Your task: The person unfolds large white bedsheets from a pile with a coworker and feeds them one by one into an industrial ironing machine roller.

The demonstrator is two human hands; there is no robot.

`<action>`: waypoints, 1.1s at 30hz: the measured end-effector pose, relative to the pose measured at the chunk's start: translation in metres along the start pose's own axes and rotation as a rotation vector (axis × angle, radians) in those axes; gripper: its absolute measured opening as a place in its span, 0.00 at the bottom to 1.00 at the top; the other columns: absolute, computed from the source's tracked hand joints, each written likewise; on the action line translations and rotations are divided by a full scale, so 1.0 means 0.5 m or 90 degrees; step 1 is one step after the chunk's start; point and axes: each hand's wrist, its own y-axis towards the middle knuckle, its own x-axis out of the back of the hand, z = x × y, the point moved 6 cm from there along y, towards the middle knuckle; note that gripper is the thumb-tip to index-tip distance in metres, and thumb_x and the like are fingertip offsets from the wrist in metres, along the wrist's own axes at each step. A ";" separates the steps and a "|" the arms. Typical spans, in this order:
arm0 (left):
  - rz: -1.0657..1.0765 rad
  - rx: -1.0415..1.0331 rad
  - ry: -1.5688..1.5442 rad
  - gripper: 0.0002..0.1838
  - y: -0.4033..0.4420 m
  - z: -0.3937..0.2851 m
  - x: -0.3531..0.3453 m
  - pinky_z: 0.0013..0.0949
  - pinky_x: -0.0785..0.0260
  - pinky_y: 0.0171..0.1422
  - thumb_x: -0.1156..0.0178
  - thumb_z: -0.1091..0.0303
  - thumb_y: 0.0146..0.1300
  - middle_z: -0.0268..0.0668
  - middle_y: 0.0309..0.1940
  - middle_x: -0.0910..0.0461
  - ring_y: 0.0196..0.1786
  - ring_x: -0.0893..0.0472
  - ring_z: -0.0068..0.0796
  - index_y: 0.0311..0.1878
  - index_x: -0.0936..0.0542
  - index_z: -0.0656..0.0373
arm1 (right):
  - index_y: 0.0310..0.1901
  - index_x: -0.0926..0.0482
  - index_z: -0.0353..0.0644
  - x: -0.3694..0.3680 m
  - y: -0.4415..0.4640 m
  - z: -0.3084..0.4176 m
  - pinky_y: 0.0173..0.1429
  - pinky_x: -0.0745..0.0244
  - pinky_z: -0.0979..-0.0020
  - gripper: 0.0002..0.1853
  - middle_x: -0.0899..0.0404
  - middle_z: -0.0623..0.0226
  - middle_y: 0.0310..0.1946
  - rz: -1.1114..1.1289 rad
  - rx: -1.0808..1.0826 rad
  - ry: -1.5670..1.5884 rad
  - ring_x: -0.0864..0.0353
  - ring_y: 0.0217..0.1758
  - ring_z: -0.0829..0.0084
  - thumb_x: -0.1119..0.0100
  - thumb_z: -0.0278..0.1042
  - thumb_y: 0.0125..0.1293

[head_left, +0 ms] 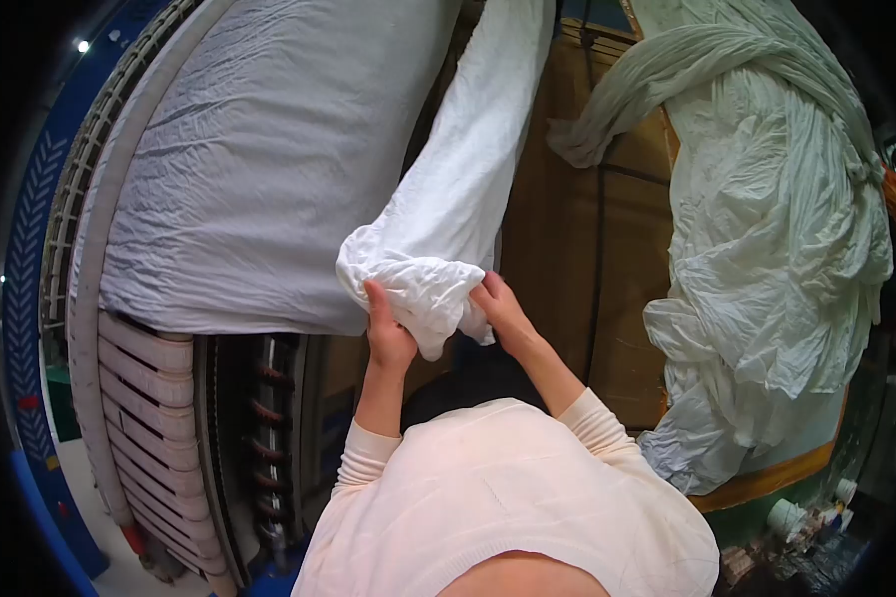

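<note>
A long white cloth (458, 179) runs from the top of the view down to my hands, its near end bunched and folded over. My left hand (389, 333) grips the left side of the bunched end, thumb on top and the other fingers hidden under the fabric. At the right edge of the same end, my right hand (500, 306) pinches the cloth. Left of it, a wide white sheet (259, 169) lies spread and slightly wrinkled over a machine with pale belts (149, 398).
To the right, a large heap of crumpled white cloth (767, 239) rests on a surface with an orange-brown edge (767, 485). Brown panels (558, 219) lie between the heap and the held cloth. A dark coiled shaft (271, 438) stands beside the belts. Small clutter (791, 522) sits lower right.
</note>
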 end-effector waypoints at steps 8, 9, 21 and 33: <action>0.102 -0.015 -0.228 0.32 -0.024 -0.071 -0.063 0.44 0.37 0.64 0.61 0.42 0.69 0.42 0.57 0.28 0.58 0.27 0.38 0.63 0.35 0.61 | 0.63 0.38 0.29 0.156 0.079 -0.495 0.58 0.31 0.64 0.41 0.35 0.54 0.63 -0.325 -0.239 -0.260 0.32 0.62 0.63 0.48 0.62 0.63; 0.106 -0.011 -0.246 0.32 -0.028 -0.084 -0.070 0.44 0.37 0.64 0.62 0.42 0.69 0.42 0.57 0.28 0.58 0.27 0.39 0.62 0.35 0.61 | 0.61 0.35 0.29 0.119 0.072 -0.495 0.57 0.31 0.64 0.40 0.32 0.54 0.60 -0.207 -0.271 -0.081 0.30 0.59 0.63 0.47 0.61 0.62; -0.434 -0.256 0.714 0.33 -0.131 -0.250 0.423 0.41 0.32 0.57 0.32 0.63 0.55 0.47 0.52 0.29 0.53 0.27 0.38 0.59 0.35 0.67 | 0.37 0.20 0.32 0.319 -0.087 -0.388 0.40 0.29 0.70 0.17 0.21 0.66 0.32 -0.420 -0.055 -0.108 0.27 0.34 0.76 0.34 0.40 0.56; -0.356 -0.455 0.747 0.17 -0.160 -0.400 0.357 0.31 0.33 0.32 0.39 0.62 0.63 0.34 0.23 0.20 0.26 0.27 0.21 0.28 0.21 0.69 | 0.28 0.27 0.35 0.119 -0.135 -0.158 0.31 0.34 0.61 0.20 0.30 0.51 0.20 -0.289 0.212 -0.537 0.31 0.22 0.56 0.40 0.48 0.60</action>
